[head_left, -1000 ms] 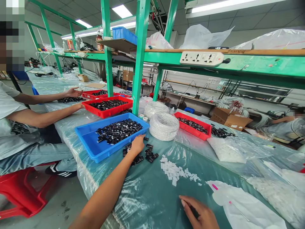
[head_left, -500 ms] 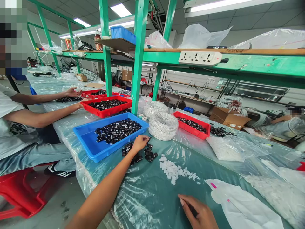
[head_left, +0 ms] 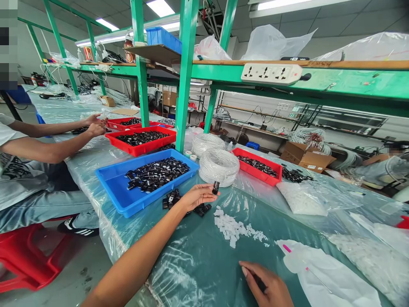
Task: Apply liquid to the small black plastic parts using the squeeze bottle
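My left hand (head_left: 200, 197) is closed, pinching a small black plastic piece (head_left: 216, 188) upright between thumb and fingertips above the table. Below and beside it lies a loose pile of similar black pieces (head_left: 172, 198), partly covered by the hand. To its left a blue tray (head_left: 111, 185) holds many more of them. My right hand (head_left: 266, 285) rests low on the table with thumb and fingers drawn together; whatever it holds, if anything, is hidden. Between the two hands lies a heap of small white plastic pieces (head_left: 231, 230).
Coils of white cable (head_left: 219, 168) stand behind my left hand, beside a green post (head_left: 187, 76). Red trays (head_left: 128, 147) of black pieces stand left and right. Plastic bags (head_left: 300, 198) and a white sheet (head_left: 335, 273) lie rightward. A co-worker's arms (head_left: 64, 145) reach in from the left.
My left hand has moved right, away from the loose black pile, and lifted a black piece into plain view. My right hand has stayed put. The co-worker's hands have come together.
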`<state>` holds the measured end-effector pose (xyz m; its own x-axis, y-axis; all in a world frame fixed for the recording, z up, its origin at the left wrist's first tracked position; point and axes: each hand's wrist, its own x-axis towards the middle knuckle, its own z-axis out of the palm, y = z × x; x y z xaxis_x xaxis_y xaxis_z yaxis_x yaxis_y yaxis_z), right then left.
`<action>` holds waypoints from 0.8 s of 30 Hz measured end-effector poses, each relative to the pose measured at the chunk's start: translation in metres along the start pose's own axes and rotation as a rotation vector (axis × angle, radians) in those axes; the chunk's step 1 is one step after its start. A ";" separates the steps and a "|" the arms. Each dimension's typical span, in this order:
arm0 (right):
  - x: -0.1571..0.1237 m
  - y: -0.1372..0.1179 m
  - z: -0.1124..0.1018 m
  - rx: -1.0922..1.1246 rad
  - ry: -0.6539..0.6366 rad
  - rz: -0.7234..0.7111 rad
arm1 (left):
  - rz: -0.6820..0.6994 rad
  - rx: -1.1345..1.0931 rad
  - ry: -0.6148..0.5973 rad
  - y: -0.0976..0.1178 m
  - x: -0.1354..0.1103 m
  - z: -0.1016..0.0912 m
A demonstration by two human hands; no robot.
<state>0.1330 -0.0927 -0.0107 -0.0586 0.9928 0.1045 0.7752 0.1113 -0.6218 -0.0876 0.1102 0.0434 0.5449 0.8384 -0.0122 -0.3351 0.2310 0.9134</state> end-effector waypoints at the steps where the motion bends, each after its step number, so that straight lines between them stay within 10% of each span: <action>1: 0.000 0.000 0.000 -0.002 0.002 0.000 | -0.004 -0.022 -0.011 0.000 -0.001 0.001; 16: 0.000 0.005 -0.003 0.044 0.002 0.024 | 0.200 0.252 -0.038 -0.022 -0.010 0.035; 24: -0.007 -0.002 -0.031 -0.122 0.864 0.056 | -0.084 -0.006 -0.060 -0.033 -0.015 0.042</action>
<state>0.1514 -0.1012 0.0135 0.4409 0.6096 0.6588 0.8275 0.0083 -0.5614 -0.0526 0.0689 0.0309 0.6162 0.7850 -0.0642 -0.2909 0.3026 0.9076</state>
